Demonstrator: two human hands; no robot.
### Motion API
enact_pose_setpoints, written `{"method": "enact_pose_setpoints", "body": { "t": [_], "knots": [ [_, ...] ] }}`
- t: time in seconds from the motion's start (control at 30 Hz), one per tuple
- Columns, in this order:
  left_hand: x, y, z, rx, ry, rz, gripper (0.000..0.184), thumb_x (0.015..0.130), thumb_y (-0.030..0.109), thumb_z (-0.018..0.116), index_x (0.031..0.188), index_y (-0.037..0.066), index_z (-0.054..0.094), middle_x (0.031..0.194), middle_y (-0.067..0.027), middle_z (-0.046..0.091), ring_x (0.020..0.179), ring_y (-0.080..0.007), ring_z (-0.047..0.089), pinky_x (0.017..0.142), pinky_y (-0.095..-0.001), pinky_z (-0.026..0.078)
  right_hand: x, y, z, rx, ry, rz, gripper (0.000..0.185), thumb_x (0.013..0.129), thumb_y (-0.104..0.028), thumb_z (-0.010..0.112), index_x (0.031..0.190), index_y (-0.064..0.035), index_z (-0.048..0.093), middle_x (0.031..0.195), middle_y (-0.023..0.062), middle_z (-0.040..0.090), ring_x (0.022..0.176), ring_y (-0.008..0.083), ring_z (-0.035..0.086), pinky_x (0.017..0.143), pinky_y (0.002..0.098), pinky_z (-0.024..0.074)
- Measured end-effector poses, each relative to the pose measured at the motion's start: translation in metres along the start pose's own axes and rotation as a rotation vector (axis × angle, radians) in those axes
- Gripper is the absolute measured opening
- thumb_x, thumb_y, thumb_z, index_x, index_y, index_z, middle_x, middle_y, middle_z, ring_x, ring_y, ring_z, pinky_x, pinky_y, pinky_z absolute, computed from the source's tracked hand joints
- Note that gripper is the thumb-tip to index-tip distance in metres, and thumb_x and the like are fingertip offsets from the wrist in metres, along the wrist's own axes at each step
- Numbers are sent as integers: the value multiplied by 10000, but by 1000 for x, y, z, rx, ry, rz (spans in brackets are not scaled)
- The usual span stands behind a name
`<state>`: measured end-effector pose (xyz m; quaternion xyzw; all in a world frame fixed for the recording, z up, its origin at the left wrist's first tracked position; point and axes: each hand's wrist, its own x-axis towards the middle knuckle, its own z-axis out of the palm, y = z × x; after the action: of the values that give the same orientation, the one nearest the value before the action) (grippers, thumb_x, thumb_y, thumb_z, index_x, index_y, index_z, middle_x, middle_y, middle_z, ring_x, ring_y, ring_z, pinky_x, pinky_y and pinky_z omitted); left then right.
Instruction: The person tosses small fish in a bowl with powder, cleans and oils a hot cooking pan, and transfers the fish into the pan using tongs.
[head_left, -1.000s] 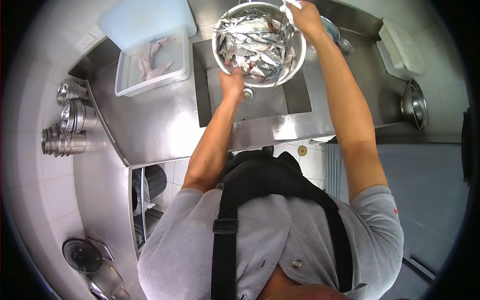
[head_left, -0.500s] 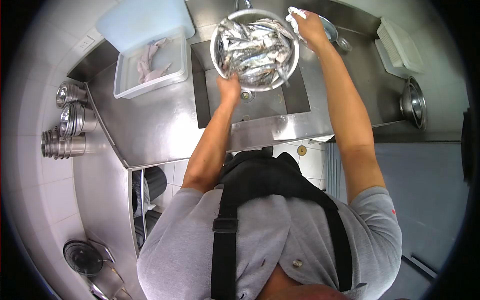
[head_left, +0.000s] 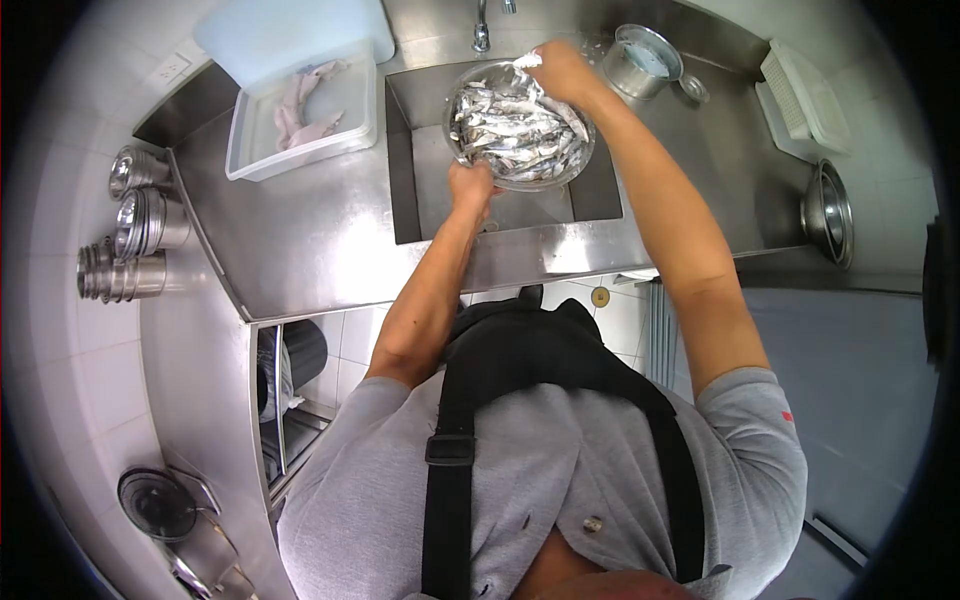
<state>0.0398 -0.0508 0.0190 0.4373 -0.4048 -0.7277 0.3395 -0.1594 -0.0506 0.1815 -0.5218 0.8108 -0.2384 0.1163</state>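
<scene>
A round metal bowl [head_left: 548, 186] full of small silvery fish [head_left: 515, 128] is over the sink. My left hand [head_left: 470, 184] grips its near left rim, fingers wrapped round the edge. My right hand [head_left: 562, 72] is closed above the far right rim, holding a white clump [head_left: 527, 62] that looks like salt; its exact kind is hard to make out. Just right of that hand stands a metal pot [head_left: 636, 75] with pale contents, and white specks lie on the counter beside it.
The sink [head_left: 404, 190] is set into a steel counter [head_left: 310, 240], with a faucet [head_left: 481, 35] behind. At left a plastic tub [head_left: 237, 150] contains pale pink flesh. White baskets [head_left: 800, 100] and metal bowls [head_left: 828, 212] are at right. Stacked metal containers [head_left: 140, 225] line the left side.
The bowl has come lower and nearer over the sink, with my left hand still on its rim. My right hand has moved left from beside the pot to above the fish.
</scene>
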Motion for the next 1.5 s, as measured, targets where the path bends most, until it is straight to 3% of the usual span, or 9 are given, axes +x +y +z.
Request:
{"method": "enact_pose_setpoints", "body": {
  "t": [0.33, 0.6, 0.73, 0.9, 1.0, 1.2, 1.33, 1.43, 1.5],
  "knots": [
    [8, 2, -3, -1, -41, 23, 333, 902, 11, 498, 1222, -81, 518, 1045, -211, 653, 722, -289, 698, 458, -372, 609, 38, 18, -12, 330, 115, -26, 256, 831, -81, 610, 1043, 29, 703, 939, 199, 720, 825, 307, 708, 722, 394, 534],
    [-10, 11, -1, 86, -45, -43, 331, 904, 22, 487, 1194, -132, 523, 1037, -226, 652, 761, -311, 704, 528, -392, 635, 22, -6, -11, 291, 227, 121, 311, 925, -290, 586, 940, -17, 734, 922, 215, 713, 876, 367, 683, 815, 426, 509],
    [-15, 17, 3, 104, -32, -80, 319, 923, 38, 477, 1197, -119, 524, 1031, -224, 649, 746, -306, 701, 519, -394, 640, 25, -8, 21, 417, 158, 152, 437, 973, -348, 559, 1031, 72, 667, 905, 179, 711, 816, 229, 661, 745, 385, 503],
    [-15, 18, 4, 102, -72, -67, 314, 936, 45, 464, 1199, -120, 514, 1040, -229, 647, 749, -312, 705, 521, -397, 642, 20, -7, 27, 598, 293, -74, 221, 916, -11, 495, 1007, -9, 697, 828, 89, 698, 733, 164, 640, 664, 324, 510],
    [-15, 21, 5, 86, -80, -72, 320, 929, 47, 471, 1194, -128, 508, 1040, -223, 642, 760, -314, 702, 531, -402, 642, 13, -20, 1, 651, 86, -3, 317, 852, -60, 581, 1154, -28, 673, 992, 170, 722, 919, 296, 690, 824, 366, 518],
    [-18, 16, -1, 148, -38, -43, 359, 914, 66, 493, 1200, -152, 485, 1053, -236, 630, 795, -331, 698, 574, -419, 650, -7, 28, 38, -115, -173, -332, 490, 811, -206, 707, 1262, -43, 609, 1148, 232, 668, 1095, 356, 638, 954, 412, 487],
    [-9, 26, -8, 109, -13, -7, 388, 923, 69, 486, 1222, -175, 452, 1070, -267, 627, 825, -355, 706, 609, -428, 660, -22, 144, 92, -66, 248, 82, 525, 822, -216, 700, 1285, -6, 571, 1200, 230, 643, 1102, 384, 626, 955, 473, 485],
    [-1, 28, -23, 140, 6, -33, 358, 930, 53, 460, 1217, -161, 462, 1072, -258, 630, 814, -338, 711, 616, -416, 662, -60, 129, 62, 528, -299, 515, 481, 846, -174, 677, 1273, 17, 567, 1161, 200, 653, 1006, 299, 655, 840, 420, 535],
    [6, 32, -29, 135, 5, 41, 335, 926, 54, 492, 1210, -123, 495, 1041, -225, 638, 776, -317, 704, 546, -416, 647, -58, 150, 89, 600, -129, 401, 448, 860, -133, 656, 1265, 34, 566, 1130, 186, 656, 947, 251, 654, 772, 386, 543]
  ]
}}
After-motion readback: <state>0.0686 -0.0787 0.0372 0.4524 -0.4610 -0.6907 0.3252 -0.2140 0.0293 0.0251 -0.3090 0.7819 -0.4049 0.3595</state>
